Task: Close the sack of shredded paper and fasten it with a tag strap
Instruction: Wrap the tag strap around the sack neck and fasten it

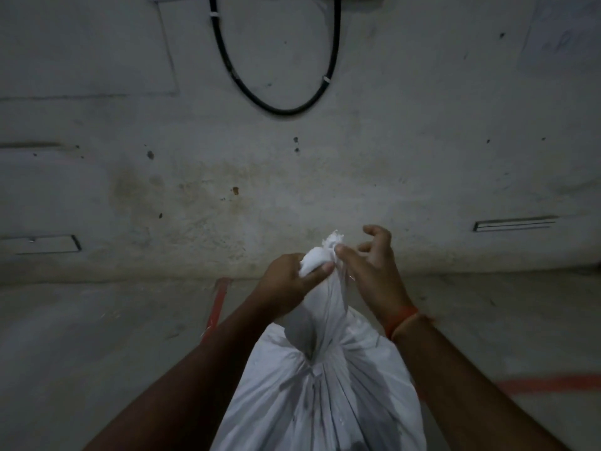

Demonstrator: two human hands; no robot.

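A white sack [325, 395] stands upright in front of me, its mouth gathered into a twisted neck [320, 297]. My left hand [286, 284] is clenched around the top of the neck, thumb across the cloth. My right hand [370, 271] touches the neck from the right, thumb and forefinger pinching at the bunched top, the other fingers curled and spread. A thin pale strand shows by the right thumb; whether it is the tag strap I cannot tell. The sack's contents are hidden.
A stained grey wall [292, 177] rises close behind the sack, with a black cable loop [279, 110] hanging on it. The concrete floor [97, 336] carries red painted lines [218, 304] on the left and right. An orange band [403, 317] circles my right wrist.
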